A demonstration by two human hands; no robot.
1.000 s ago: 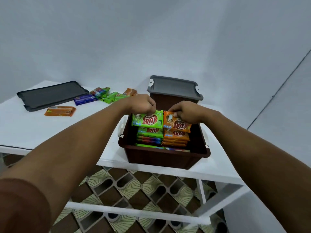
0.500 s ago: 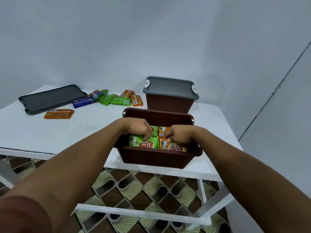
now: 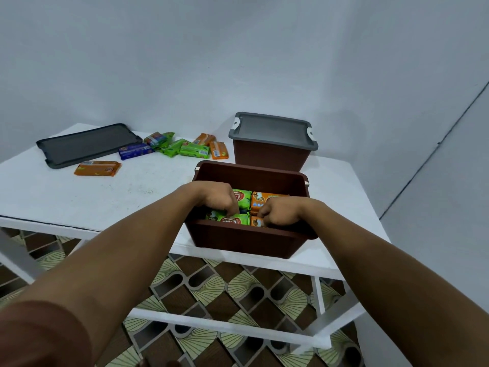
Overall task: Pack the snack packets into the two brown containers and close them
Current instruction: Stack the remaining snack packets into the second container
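Observation:
An open brown container stands at the table's front edge, with green and orange snack packets inside. My left hand is down in it, fingers closed on the near green packets. My right hand is beside it, fingers closed on the near orange packets. More packets lie behind: a green one and an orange one. A second brown container stands behind with its grey lid on. The loose grey lid lies at the far left.
Loose packets lie on the white table: an orange one, a blue one, and a green and orange cluster. Grey walls close in behind and on the right. Patterned floor shows below the table frame.
Both hands have lowered their stacks of packets from above the rim down into the open container. The view has pulled back and tilted.

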